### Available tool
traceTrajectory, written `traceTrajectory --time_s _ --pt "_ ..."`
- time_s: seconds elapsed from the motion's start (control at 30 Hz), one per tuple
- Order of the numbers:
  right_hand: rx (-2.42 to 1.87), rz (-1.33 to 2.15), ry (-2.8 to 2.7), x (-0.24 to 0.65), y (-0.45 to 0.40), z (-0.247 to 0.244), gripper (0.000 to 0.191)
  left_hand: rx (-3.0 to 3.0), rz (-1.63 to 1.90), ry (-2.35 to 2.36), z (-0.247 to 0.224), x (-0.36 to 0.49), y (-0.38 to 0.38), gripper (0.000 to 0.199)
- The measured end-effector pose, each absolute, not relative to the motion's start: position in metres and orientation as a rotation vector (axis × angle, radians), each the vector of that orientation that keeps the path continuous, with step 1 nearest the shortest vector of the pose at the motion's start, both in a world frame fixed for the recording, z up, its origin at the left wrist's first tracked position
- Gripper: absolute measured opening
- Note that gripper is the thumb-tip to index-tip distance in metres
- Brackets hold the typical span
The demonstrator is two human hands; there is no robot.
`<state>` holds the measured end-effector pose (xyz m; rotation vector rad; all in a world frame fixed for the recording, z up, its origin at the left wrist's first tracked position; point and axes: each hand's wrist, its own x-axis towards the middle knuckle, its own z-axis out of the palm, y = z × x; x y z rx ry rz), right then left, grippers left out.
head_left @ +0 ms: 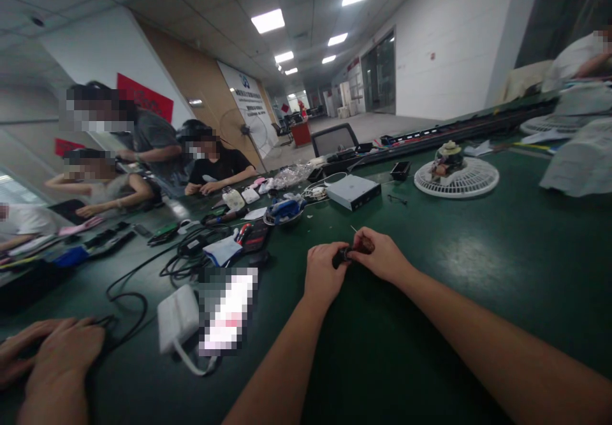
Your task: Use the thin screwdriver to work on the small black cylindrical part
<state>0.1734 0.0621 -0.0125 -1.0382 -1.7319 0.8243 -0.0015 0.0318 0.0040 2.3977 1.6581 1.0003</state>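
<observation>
Both my hands are close together above the green tabletop (430, 323). My left hand (325, 272) has its fingers closed around a small black part (340, 257). Touching it from the right, my right hand (386, 256) pinches a small copper-brown piece (366, 246), and a thin light rod pokes up beside its fingertips. My fingers cover much of both pieces, so I cannot tell whether they are joined or exactly what they are.
A white fan grille with a motor (456, 180) lies at the right. Beyond my hands sits a grey drive box (354, 192). To the left are a white adapter-like block (178, 318), a blurred bright screen and black cables (184, 262). Another person's hands (62, 348) rest at lower left.
</observation>
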Motion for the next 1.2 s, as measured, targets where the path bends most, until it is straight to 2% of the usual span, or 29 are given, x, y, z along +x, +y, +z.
traceTrajectory --time_s 0.27,0.47,0.6,0.77,1.2 --pt "-1.035 0.858 -1.729 0.1725 0.0601 -0.0066 0.021 2.473 1.03 1.558 0.0051 -0.0001 0.0302 0.036" --pt "-1.017 0.881 -1.663 0.1736 0.0606 -0.0068 0.01 2.443 1.048 1.691 0.0059 0.0021 0.0282 0.027" --pt "-0.979 0.978 -1.533 0.1738 0.0644 -0.0115 0.022 2.349 1.084 1.87 0.0045 0.0 0.0295 0.026" --pt "-0.882 1.081 -1.39 0.1753 0.0653 -0.0115 0.026 2.206 1.082 2.017 0.0031 -0.0044 0.0333 0.024" --pt "-0.851 1.164 -1.363 0.1764 0.065 -0.0075 0.022 2.194 1.153 1.821 0.0001 -0.0075 0.036 0.023"
